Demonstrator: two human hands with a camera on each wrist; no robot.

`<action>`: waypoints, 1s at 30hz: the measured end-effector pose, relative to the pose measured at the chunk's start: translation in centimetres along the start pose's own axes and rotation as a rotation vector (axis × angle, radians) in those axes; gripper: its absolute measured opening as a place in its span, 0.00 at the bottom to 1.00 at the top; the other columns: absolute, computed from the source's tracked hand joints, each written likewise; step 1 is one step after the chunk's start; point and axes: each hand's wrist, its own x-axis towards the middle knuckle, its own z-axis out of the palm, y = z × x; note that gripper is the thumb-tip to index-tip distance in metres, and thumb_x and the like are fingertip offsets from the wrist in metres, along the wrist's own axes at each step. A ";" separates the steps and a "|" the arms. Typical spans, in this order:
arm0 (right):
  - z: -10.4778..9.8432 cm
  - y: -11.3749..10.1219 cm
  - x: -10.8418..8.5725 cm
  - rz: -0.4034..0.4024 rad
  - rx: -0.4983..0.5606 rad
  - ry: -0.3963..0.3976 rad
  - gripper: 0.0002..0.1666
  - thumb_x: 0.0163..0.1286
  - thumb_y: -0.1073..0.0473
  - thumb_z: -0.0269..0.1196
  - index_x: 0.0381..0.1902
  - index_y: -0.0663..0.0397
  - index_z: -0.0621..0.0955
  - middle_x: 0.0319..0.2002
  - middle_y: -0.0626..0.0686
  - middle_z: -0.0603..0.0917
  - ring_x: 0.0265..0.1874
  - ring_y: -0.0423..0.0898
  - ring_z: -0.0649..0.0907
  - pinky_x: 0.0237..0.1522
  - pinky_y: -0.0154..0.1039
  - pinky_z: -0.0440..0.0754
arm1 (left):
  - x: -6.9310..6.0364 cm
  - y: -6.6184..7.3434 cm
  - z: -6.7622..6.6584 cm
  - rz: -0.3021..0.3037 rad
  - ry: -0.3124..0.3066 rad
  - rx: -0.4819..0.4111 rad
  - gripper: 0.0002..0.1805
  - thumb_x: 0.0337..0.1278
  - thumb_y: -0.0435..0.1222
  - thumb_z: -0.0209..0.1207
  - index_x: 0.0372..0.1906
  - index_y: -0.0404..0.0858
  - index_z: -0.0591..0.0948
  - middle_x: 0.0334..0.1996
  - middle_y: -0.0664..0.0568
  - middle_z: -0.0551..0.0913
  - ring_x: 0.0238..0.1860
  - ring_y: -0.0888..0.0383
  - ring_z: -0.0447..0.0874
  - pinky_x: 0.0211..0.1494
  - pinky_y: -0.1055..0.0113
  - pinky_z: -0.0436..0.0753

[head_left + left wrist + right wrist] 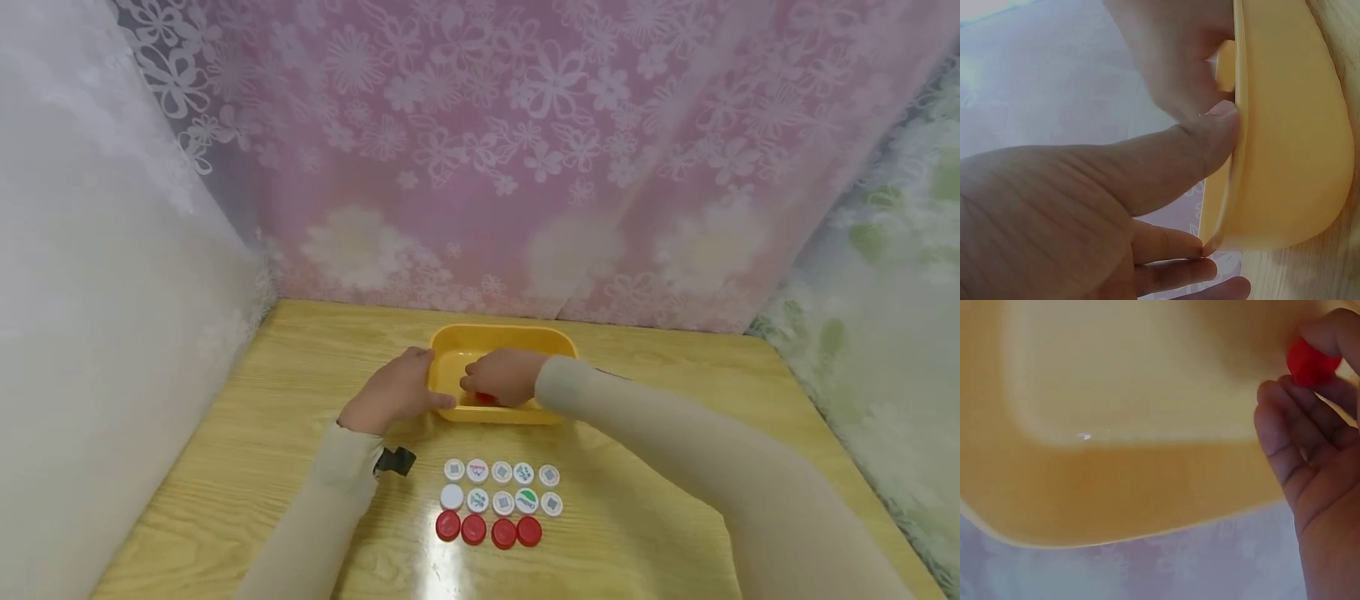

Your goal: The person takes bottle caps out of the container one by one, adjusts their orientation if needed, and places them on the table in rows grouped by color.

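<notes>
A yellow plastic tub (517,415) stands on the table. My left hand (393,392) grips its left end, with the thumb (1210,134) over the near rim and a fingertip at the rim's corner. Inside the tub, my right hand (506,375) pinches a red bottle cap (1313,362) between thumb and fingers. The right wrist view shows the cap above the tub's pale floor (1135,375). In front of the tub lie rows of bottle caps: white printed caps (502,473) in two rows, and several red caps (473,529) in the row closest to me.
The wooden table (300,500) runs back to a pink floral curtain (510,208). White fabric (112,333) hangs on the left and a green-patterned curtain (885,333) on the right. A black strap piece (397,460) sticks out at the left wrist.
</notes>
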 end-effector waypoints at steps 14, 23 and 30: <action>0.7 -8.8 -12.8 0.146 0.434 0.478 0.17 0.68 0.57 0.72 0.51 0.48 0.79 0.40 0.39 0.82 0.34 0.35 0.79 0.41 0.31 0.82 | 0.2 -2.0 -1.9 -0.009 -0.016 -0.020 0.44 0.59 0.50 0.72 0.75 0.35 0.70 0.70 0.37 0.71 0.62 0.41 0.76 0.66 0.42 0.74; 6.7 -13.6 -13.4 0.202 0.382 0.496 0.14 0.68 0.52 0.73 0.47 0.44 0.81 0.41 0.40 0.80 0.39 0.36 0.77 0.45 0.29 0.81 | 1.1 -2.8 -3.4 -0.004 -0.025 -0.001 0.40 0.61 0.50 0.71 0.72 0.34 0.72 0.68 0.36 0.73 0.63 0.40 0.75 0.66 0.41 0.73; 7.0 -13.5 -12.5 0.160 0.226 0.467 0.07 0.70 0.52 0.71 0.38 0.42 0.81 0.34 0.38 0.80 0.35 0.37 0.77 0.43 0.33 0.80 | 1.1 -3.0 -3.7 0.006 -0.041 -0.025 0.36 0.61 0.47 0.71 0.70 0.36 0.74 0.66 0.37 0.75 0.61 0.42 0.74 0.66 0.41 0.73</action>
